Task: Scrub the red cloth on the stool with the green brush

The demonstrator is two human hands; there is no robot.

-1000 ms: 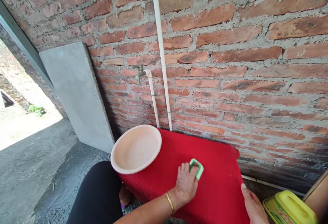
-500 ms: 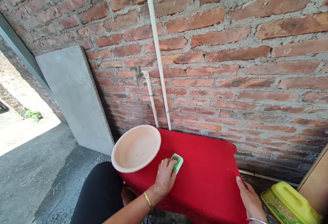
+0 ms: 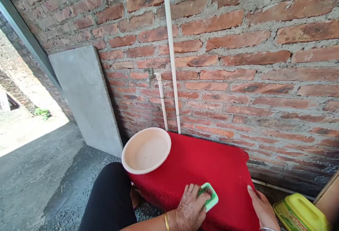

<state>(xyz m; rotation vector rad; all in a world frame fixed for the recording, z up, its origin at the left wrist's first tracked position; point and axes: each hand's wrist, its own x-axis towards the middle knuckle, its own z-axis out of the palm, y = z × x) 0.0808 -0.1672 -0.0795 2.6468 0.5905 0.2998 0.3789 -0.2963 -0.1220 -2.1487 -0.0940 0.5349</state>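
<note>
My left hand (image 3: 191,206) is closed around a small light green scrub brush (image 3: 208,196) with a darker green bristly patch. The brush lies against the red cloth (image 3: 198,160), near its front edge. At the cloth's right edge, my right hand (image 3: 262,207) grips the fabric, with the thumb on top and the other fingers partly hidden. A pale pink basin (image 3: 147,150) rests on the left end of the cloth, with a few dark specks inside.
A yellow bottle (image 3: 300,210) lies at the lower right by a wooden board. A tap (image 3: 150,76) and white pipes (image 3: 172,58) run along the brick wall (image 3: 225,58). One grey slab (image 3: 88,100) leans at left. My knee (image 3: 108,192) is beside the basin.
My left hand has brought the brush toward me and to the right across the cloth. The right hand stays at the cloth's edge. The view has shifted slightly left.
</note>
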